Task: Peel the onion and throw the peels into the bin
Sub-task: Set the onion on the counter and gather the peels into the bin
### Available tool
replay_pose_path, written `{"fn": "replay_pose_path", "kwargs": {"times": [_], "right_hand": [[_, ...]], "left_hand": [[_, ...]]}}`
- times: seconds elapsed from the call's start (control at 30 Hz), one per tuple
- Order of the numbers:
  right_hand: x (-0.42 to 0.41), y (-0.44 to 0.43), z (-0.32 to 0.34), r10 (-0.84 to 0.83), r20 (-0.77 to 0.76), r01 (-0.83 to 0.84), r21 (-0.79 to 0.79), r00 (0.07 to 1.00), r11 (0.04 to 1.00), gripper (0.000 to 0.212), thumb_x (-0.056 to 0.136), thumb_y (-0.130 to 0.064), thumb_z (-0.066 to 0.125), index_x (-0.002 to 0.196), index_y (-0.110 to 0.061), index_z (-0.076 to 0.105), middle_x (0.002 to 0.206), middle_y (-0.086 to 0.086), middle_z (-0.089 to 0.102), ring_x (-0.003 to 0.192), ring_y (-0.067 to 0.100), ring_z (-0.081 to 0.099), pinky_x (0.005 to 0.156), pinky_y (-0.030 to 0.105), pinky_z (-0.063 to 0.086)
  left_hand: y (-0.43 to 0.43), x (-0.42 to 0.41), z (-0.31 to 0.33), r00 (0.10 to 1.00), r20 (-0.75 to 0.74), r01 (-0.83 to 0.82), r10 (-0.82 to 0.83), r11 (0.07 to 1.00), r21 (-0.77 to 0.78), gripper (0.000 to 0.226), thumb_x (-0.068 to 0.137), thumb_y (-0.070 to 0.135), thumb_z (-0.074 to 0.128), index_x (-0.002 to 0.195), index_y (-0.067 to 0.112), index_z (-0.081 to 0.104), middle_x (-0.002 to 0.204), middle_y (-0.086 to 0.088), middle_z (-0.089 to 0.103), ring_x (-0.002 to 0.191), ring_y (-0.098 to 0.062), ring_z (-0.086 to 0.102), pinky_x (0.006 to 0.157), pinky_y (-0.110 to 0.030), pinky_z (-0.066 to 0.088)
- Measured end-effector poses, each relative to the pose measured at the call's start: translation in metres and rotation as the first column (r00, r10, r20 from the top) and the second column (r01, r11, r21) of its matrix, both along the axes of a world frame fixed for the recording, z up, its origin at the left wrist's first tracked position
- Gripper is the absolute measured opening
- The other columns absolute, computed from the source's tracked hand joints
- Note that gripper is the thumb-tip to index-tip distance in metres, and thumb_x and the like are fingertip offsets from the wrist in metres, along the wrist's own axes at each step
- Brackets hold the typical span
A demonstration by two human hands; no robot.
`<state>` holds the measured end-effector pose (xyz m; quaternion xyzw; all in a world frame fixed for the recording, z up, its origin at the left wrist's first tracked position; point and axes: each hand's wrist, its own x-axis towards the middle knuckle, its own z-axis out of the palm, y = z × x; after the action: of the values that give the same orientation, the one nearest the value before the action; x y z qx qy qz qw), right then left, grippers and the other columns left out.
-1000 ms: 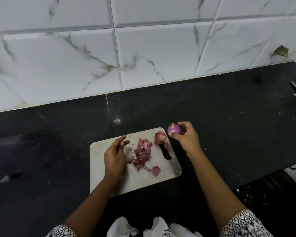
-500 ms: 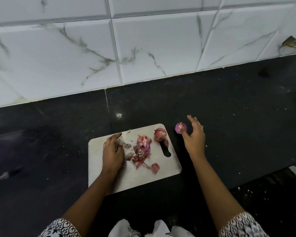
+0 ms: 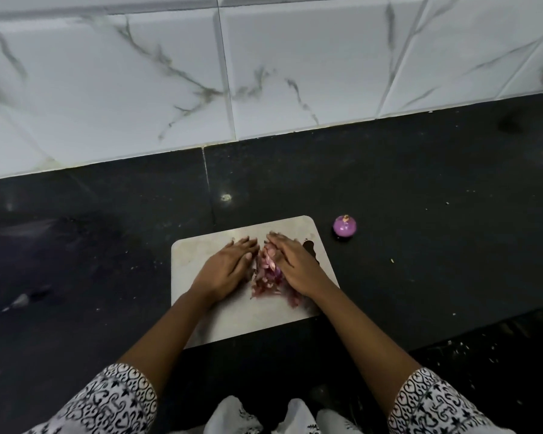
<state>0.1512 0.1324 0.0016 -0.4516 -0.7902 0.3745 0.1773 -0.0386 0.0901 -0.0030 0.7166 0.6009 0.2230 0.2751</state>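
Note:
A peeled purple onion (image 3: 344, 226) stands alone on the black counter, just right of the board's far corner. A heap of pink onion peels (image 3: 267, 274) lies in the middle of the pale cutting board (image 3: 201, 308). My left hand (image 3: 228, 267) lies flat against the left side of the heap. My right hand (image 3: 295, 264) presses on its right side, fingers together and curved over the peels. Both hands cup the heap between them; part of it is hidden under my right palm. No bin is in view.
The black counter (image 3: 420, 245) runs to a white marbled tile wall (image 3: 264, 73) at the back. Small crumbs dot the counter at right. The counter's front edge drops off at the lower right (image 3: 514, 333).
My right hand set the peeled onion down on the counter, let go, and moved left onto the board. Both hands have closed in around the peels, pushing them into one heap.

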Motion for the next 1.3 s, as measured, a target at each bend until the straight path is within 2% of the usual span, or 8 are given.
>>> {"fn": "replay_pose_path", "kwargs": {"times": [0.17,0.27,0.6,0.77,0.93,1.03,1.17,1.3], "right_hand": [[0.018,-0.021,0.007,-0.223,-0.266,0.182,-0.168,0.938,0.969,0.071,0.084,-0.073,0.024,0.137,-0.03,0.042,0.143,-0.008,0.044,0.132,0.004,0.036,0.109,0.022,0.026],[0.02,-0.038,0.005,-0.292,-0.319,0.235,-0.203,0.902,0.95,0.086,0.074,-0.084,0.016,0.136,-0.031,0.043,0.138,-0.015,0.043,0.13,0.001,0.036,0.107,0.019,0.026],[-0.043,-0.043,-0.009,-0.45,-0.35,0.428,-0.143,0.821,0.892,0.066,0.089,-0.06,0.02,0.137,-0.022,0.042,0.142,-0.001,0.043,0.132,0.011,0.039,0.11,0.037,0.034],[-0.06,-0.034,-0.004,-0.545,-0.439,0.446,-0.315,0.714,0.838,0.04,0.1,-0.039,0.027,0.13,-0.023,0.049,0.14,0.0,0.047,0.124,0.012,0.048,0.105,0.031,0.041],[-0.066,-0.034,0.0,-0.597,-0.477,0.317,-0.544,0.645,0.777,0.039,0.1,-0.037,0.033,0.129,-0.018,0.051,0.127,-0.001,0.058,0.116,0.01,0.055,0.092,0.016,0.044],[-0.062,-0.032,0.003,-0.547,-0.453,0.261,-0.551,0.704,0.793,0.039,0.099,-0.032,0.036,0.12,-0.007,0.056,0.114,0.005,0.062,0.108,0.018,0.059,0.083,0.018,0.045],[-0.069,-0.031,0.009,-0.677,-0.469,0.27,-0.671,0.567,0.69,0.02,0.095,-0.012,0.049,0.088,-0.01,0.067,0.088,0.006,0.07,0.09,0.023,0.067,0.072,0.021,0.051],[-0.078,-0.032,0.014,-0.568,-0.485,0.259,-0.563,0.665,0.784,0.016,0.093,-0.014,0.054,0.087,-0.024,0.065,0.091,0.002,0.069,0.09,0.015,0.067,0.078,0.023,0.052]], "left_hand": [[-0.036,-0.002,0.006,0.846,0.379,-0.392,0.375,0.919,-0.034,0.044,0.097,0.039,0.03,0.126,0.023,0.059,0.129,0.009,0.057,0.122,0.0,0.049,0.107,-0.014,0.029],[-0.054,0.013,0.001,0.794,0.397,-0.46,0.46,0.882,-0.103,0.046,0.097,0.047,0.029,0.128,0.028,0.057,0.131,0.011,0.055,0.123,-0.003,0.047,0.104,-0.017,0.031],[-0.03,0.067,-0.001,0.775,0.397,-0.504,0.491,0.86,-0.079,0.069,0.09,0.062,0.018,0.143,0.024,0.039,0.145,0.0,0.047,0.132,-0.013,0.042,0.11,-0.038,0.035],[-0.022,0.081,0.006,0.512,0.598,-0.654,0.617,0.731,-0.193,0.057,0.096,0.054,0.021,0.138,0.024,0.046,0.129,0.0,0.06,0.11,-0.005,0.057,0.095,-0.022,0.045],[-0.014,0.084,0.013,0.337,0.705,-0.614,0.623,0.714,-0.337,0.049,0.101,0.041,0.023,0.139,0.02,0.047,0.126,0.008,0.056,0.117,-0.002,0.051,0.086,-0.001,0.04],[-0.007,0.087,0.014,0.178,0.763,-0.636,0.622,0.664,-0.393,0.044,0.103,0.033,0.027,0.134,0.015,0.052,0.122,0.005,0.061,0.116,-0.006,0.055,0.09,-0.012,0.045],[-0.004,0.086,0.018,0.014,0.78,-0.631,0.626,0.61,-0.478,0.035,0.102,0.022,0.036,0.125,0.01,0.059,0.124,-0.005,0.063,0.117,-0.015,0.058,0.096,-0.023,0.048],[-0.003,0.074,0.015,-0.135,0.811,-0.544,0.569,0.641,-0.541,0.033,0.1,0.023,0.041,0.119,0.008,0.063,0.117,-0.015,0.066,0.114,-0.027,0.061,0.102,-0.038,0.046]]}}
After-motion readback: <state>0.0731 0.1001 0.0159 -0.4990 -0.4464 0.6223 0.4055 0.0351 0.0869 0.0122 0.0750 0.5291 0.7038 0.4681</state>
